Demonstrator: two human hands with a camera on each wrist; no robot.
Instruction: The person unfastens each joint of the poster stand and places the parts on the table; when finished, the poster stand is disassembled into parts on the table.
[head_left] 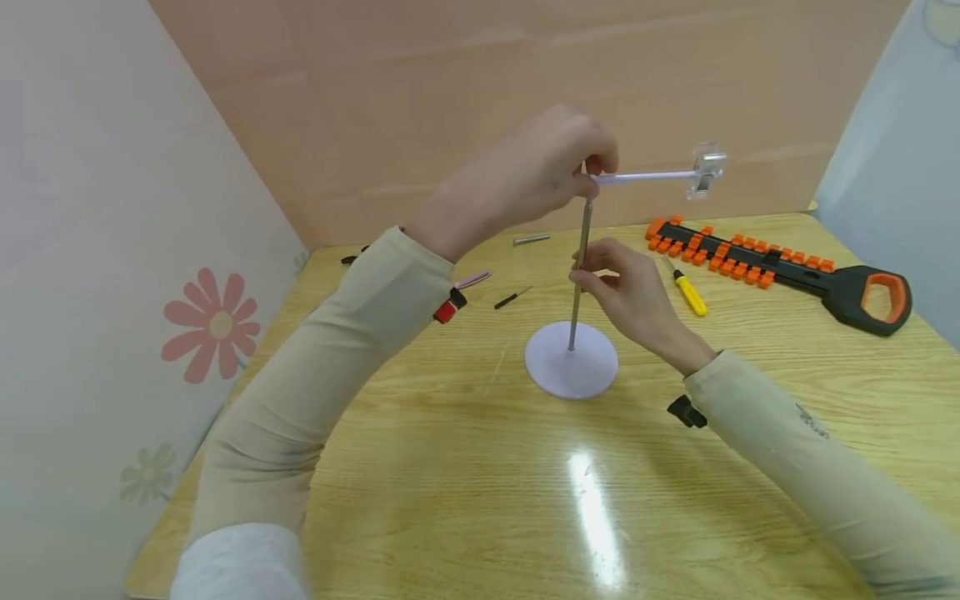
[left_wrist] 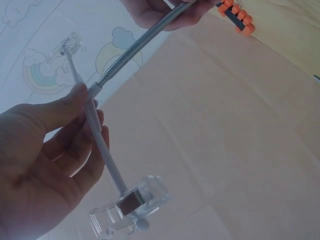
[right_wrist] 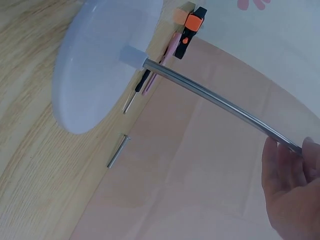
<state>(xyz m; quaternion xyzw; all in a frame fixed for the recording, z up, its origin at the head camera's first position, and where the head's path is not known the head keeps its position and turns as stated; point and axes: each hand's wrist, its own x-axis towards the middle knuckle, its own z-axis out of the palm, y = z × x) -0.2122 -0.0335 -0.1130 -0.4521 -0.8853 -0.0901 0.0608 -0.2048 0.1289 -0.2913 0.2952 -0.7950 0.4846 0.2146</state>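
Metal rod [head_left: 579, 275] upright on white base [head_left: 572, 360] at desk [head_left: 465, 467] centre: right hand [head_left: 633, 296] pinches rod mid-shaft, left hand [head_left: 536, 171] pinches clip crossbar [head_left: 648, 176] at top; keep rod vertical w/ steady grip while seating crossbar.

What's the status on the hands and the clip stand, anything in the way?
Left hand pinches white crossbar atop stand. Right hand grips upright metal rod on white round base. Nothing blocking.
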